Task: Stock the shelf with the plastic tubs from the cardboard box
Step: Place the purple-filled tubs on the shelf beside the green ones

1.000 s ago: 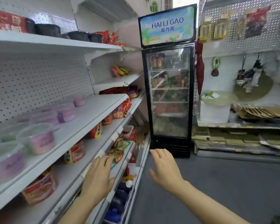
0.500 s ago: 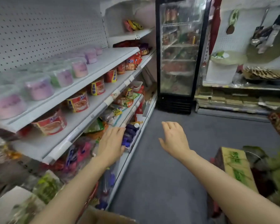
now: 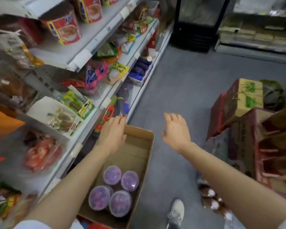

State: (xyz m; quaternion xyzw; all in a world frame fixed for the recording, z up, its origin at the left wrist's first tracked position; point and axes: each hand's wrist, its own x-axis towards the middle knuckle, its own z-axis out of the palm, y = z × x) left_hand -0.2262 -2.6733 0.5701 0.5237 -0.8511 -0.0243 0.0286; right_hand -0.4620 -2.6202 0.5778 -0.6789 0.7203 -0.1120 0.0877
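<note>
An open cardboard box (image 3: 144, 156) sits on the grey floor beside the shelving. In its near end stand several clear plastic tubs (image 3: 112, 175) with purple contents, lids on. My left hand (image 3: 113, 134) hovers above the box's far left corner, fingers straight, holding nothing. Out over the bare floor to the right of the box, my right hand (image 3: 176, 131) is empty with its fingers spread. The white shelf unit (image 3: 82, 58) fills the left side; the tier with the stocked tubs is out of frame.
Red noodle cups (image 3: 63, 27) stand on an upper shelf, with snack packets (image 3: 104, 71) on lower tiers. Stacked red and tan cartons (image 3: 238, 103) crowd the right. A black fridge base (image 3: 193, 35) stands at the aisle's end. My shoe (image 3: 177, 210) is beside the box.
My view has tilted down from the shelf with the stocked tubs to the floor. The box and its tubs have come into sight, and both empty hands have dropped towards it.
</note>
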